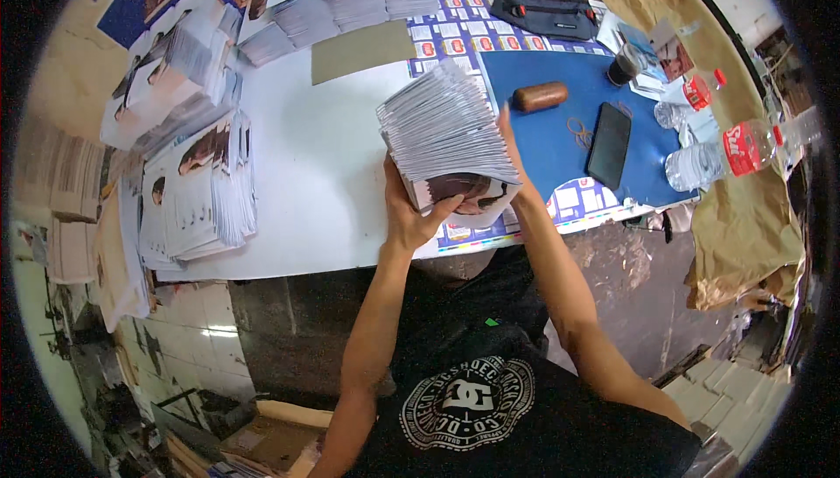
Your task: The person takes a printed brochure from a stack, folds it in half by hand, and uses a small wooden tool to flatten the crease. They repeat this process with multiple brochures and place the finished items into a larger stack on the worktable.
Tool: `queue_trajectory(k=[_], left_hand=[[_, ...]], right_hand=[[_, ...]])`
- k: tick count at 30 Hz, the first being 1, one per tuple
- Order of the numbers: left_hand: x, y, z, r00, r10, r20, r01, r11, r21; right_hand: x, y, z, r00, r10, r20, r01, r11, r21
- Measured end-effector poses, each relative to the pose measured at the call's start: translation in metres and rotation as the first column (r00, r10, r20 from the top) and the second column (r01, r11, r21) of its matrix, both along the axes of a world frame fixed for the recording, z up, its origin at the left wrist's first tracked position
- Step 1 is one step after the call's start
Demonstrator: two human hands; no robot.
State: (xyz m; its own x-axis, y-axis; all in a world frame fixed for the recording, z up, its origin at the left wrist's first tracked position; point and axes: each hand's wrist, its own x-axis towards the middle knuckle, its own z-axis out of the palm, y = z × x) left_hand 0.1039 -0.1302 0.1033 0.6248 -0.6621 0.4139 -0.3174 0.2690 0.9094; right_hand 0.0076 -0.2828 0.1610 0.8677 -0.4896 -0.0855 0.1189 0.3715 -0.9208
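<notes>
Tabletop [302,172] carries squared stacks [350,10] along its back, apparently done, and looser piles [206,193] at left, perhaps still to square; over its middle, the fanned bundle [448,123] looks unfinished, left hand [408,218] gripping its lower left, right hand [514,158] clasping its right side.

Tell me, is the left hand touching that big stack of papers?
Touching. The head view shows the left hand against the near left of the stack of papers, its thumb lying over the printed picture.
</notes>
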Motion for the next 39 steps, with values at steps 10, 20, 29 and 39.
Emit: queue_trajectory(k=[10,20,29,39], left_hand=[[-0.020,0.010,-0.009,0.958,-0.151,-0.244,0.114,0.981,-0.159],[-0.009,0.033,-0.025,0.961,-0.078,-0.267,0.036,0.987,-0.158],[-0.005,0.079,-0.070,0.988,-0.108,-0.112,0.124,0.982,0.145],[-0.010,0.057,-0.080,0.948,-0.133,-0.289,0.122,0.991,-0.057]], right_hand=[[-0.029,0.035,-0.023,0.966,-0.154,0.208,0.178,0.979,-0.100],[-0.026,0.019,-0.037,0.965,-0.048,0.257,0.142,0.921,-0.362],[-0.038,0.034,-0.029,0.957,-0.083,0.278,0.209,0.863,-0.460],[-0.042,0.030,-0.031,0.958,-0.110,0.266,0.229,0.851,-0.473]])
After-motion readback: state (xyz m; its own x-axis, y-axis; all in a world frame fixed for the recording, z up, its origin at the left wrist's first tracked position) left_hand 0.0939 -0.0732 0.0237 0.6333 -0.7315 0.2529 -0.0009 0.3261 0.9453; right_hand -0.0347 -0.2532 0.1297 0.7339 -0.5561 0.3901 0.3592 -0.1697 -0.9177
